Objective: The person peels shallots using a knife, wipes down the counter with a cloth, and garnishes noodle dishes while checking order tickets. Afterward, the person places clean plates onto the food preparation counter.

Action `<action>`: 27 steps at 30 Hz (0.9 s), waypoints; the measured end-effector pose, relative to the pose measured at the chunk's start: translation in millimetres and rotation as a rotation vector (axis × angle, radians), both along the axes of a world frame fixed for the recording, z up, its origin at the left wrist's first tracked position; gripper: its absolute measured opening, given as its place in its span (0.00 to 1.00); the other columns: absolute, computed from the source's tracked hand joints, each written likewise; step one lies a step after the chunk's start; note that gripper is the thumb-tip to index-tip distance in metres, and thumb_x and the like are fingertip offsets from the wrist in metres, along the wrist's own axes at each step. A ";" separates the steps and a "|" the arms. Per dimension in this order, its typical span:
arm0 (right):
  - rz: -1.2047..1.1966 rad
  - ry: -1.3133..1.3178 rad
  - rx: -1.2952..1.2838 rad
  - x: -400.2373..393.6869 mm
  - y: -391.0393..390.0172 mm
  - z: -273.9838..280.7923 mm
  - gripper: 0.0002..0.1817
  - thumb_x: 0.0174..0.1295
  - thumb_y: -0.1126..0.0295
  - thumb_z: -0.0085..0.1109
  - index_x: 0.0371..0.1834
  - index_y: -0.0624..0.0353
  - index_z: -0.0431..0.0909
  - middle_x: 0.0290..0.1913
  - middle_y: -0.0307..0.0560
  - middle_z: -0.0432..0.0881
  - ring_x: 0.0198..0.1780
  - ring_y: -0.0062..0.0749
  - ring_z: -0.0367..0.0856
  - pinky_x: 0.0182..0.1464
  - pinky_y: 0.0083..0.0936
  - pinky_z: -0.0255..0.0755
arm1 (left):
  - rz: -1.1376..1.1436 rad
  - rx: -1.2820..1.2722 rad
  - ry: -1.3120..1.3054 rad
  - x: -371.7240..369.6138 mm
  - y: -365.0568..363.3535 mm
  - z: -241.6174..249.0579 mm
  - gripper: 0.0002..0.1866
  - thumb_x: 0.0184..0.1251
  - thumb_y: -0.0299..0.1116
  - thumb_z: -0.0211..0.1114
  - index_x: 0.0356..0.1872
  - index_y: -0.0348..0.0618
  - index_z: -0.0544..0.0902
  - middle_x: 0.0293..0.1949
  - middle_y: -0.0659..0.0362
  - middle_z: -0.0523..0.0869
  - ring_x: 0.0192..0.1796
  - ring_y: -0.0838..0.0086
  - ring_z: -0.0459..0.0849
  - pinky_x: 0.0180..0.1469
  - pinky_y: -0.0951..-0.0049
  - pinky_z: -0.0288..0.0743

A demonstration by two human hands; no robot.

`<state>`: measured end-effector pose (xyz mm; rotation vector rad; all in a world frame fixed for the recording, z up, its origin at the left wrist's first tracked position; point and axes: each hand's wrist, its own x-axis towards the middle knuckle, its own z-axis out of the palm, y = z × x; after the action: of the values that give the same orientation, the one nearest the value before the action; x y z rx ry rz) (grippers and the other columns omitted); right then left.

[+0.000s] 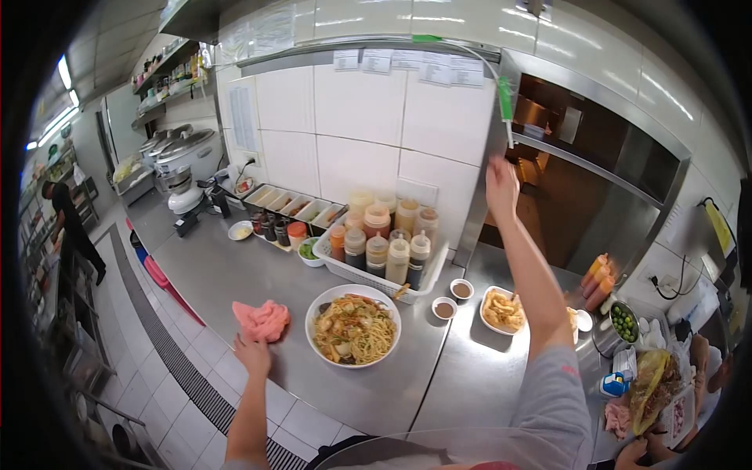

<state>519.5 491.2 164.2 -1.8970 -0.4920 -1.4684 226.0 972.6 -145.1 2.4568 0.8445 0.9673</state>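
Note:
My left hand (253,354) rests at the counter's front edge, its fingers loosely spread against the lower side of a crumpled pink cloth (263,320). Raised in front of the pass-through window, my right hand (502,190) has its fingers closed just below a thin hanging strip with a green part (504,100); what they hold is too small to tell. Between my arms stands a white bowl of noodles with vegetables (356,327). Two small cups of brown sauce (444,309) (461,290) and a white dish of fried food (503,310) are right of it.
Behind the bowl, a white basket (356,274) holds several sauce bottles. Topping trays (291,205) and a mixer (182,192) stand farther left. Orange bottles (598,282) and a pot of green fruit (624,323) are at right. Another person's hands (636,453) show lower right; a person (70,223) stands far left.

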 end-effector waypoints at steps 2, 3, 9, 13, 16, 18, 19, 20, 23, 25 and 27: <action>0.054 -0.063 0.042 58.9 16.1 47.9 0.13 0.51 0.71 0.51 0.41 0.58 0.73 0.41 0.53 0.77 0.43 0.48 0.74 0.46 0.34 0.68 | 0.133 -0.004 0.264 5.7 -23.1 -3.9 0.31 0.57 0.37 0.54 0.62 0.40 0.56 0.61 0.45 0.57 0.63 0.46 0.53 0.63 0.50 0.44; -0.003 -0.008 0.087 73.6 23.0 74.8 0.13 0.51 0.71 0.50 0.42 0.59 0.73 0.42 0.54 0.76 0.44 0.48 0.74 0.48 0.34 0.67 | 0.139 -0.005 0.264 7.7 -25.1 -0.3 0.31 0.57 0.37 0.54 0.62 0.40 0.56 0.61 0.45 0.57 0.63 0.46 0.53 0.63 0.50 0.44; -0.056 0.127 0.286 154.5 39.0 166.5 0.21 0.47 0.73 0.47 0.48 0.62 0.72 0.47 0.57 0.75 0.50 0.46 0.72 0.52 0.32 0.65 | 0.071 0.000 0.161 4.9 -26.5 7.1 0.34 0.56 0.37 0.55 0.63 0.41 0.53 0.63 0.45 0.53 0.65 0.44 0.47 0.63 0.46 0.43; -0.100 0.214 0.465 142.2 61.4 185.1 0.21 0.47 0.65 0.53 0.44 0.65 0.74 0.45 0.60 0.76 0.48 0.46 0.75 0.47 0.32 0.67 | 0.053 -0.030 0.166 3.6 -26.0 10.0 0.35 0.55 0.37 0.56 0.63 0.41 0.52 0.63 0.45 0.52 0.65 0.44 0.48 0.63 0.47 0.42; -0.147 0.415 0.340 185.3 53.5 184.5 0.17 0.48 0.62 0.57 0.36 0.64 0.77 0.38 0.56 0.79 0.38 0.43 0.78 0.38 0.32 0.69 | 0.023 -0.048 0.133 2.5 -26.6 15.2 0.34 0.55 0.36 0.56 0.63 0.40 0.53 0.63 0.45 0.52 0.65 0.45 0.48 0.64 0.49 0.41; 0.318 0.231 0.804 183.9 61.5 175.5 0.09 0.51 0.65 0.57 0.33 0.55 0.77 0.31 0.42 0.77 0.30 0.32 0.72 0.34 0.29 0.65 | 0.013 -0.060 0.106 0.9 -23.1 10.6 0.34 0.55 0.36 0.56 0.63 0.41 0.53 0.64 0.46 0.52 0.64 0.44 0.48 0.64 0.49 0.42; 0.623 0.100 1.062 143.1 95.9 167.3 0.06 0.52 0.66 0.56 0.31 0.53 0.75 0.28 0.39 0.73 0.26 0.27 0.67 0.29 0.28 0.61 | 0.005 -0.065 0.077 1.6 -23.4 8.1 0.34 0.54 0.35 0.57 0.63 0.43 0.54 0.64 0.47 0.52 0.64 0.43 0.48 0.64 0.48 0.43; 0.620 0.102 1.055 136.3 109.2 167.1 0.06 0.52 0.66 0.56 0.31 0.53 0.75 0.28 0.39 0.73 0.26 0.27 0.67 0.29 0.28 0.61 | 0.003 -0.073 0.078 2.0 -23.8 8.5 0.34 0.54 0.35 0.57 0.63 0.43 0.54 0.64 0.47 0.52 0.64 0.43 0.48 0.64 0.48 0.43; 0.426 0.292 0.903 160.0 126.6 162.7 0.11 0.51 0.67 0.56 0.32 0.64 0.74 0.32 0.44 0.78 0.33 0.29 0.76 0.32 0.29 0.69 | -0.007 -0.067 0.118 -1.5 -23.1 9.2 0.34 0.54 0.35 0.57 0.63 0.42 0.54 0.64 0.48 0.52 0.64 0.43 0.48 0.64 0.49 0.43; 0.300 0.281 0.834 169.3 135.1 172.8 0.10 0.50 0.68 0.57 0.31 0.64 0.73 0.31 0.45 0.78 0.33 0.28 0.76 0.31 0.27 0.69 | -0.015 -0.027 0.088 0.7 -21.3 5.4 0.34 0.54 0.35 0.56 0.63 0.42 0.55 0.64 0.50 0.53 0.64 0.43 0.48 0.64 0.49 0.43; 0.182 0.255 0.765 169.6 140.9 175.6 0.10 0.50 0.69 0.58 0.31 0.64 0.73 0.30 0.45 0.78 0.33 0.28 0.77 0.31 0.25 0.70 | -0.007 -0.033 0.101 1.1 -21.0 7.5 0.33 0.54 0.35 0.56 0.62 0.42 0.55 0.64 0.51 0.53 0.64 0.43 0.49 0.63 0.49 0.43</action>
<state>689.1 632.1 339.8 -1.3468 0.0321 -1.0576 227.1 951.5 -137.6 2.4957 0.8762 0.8262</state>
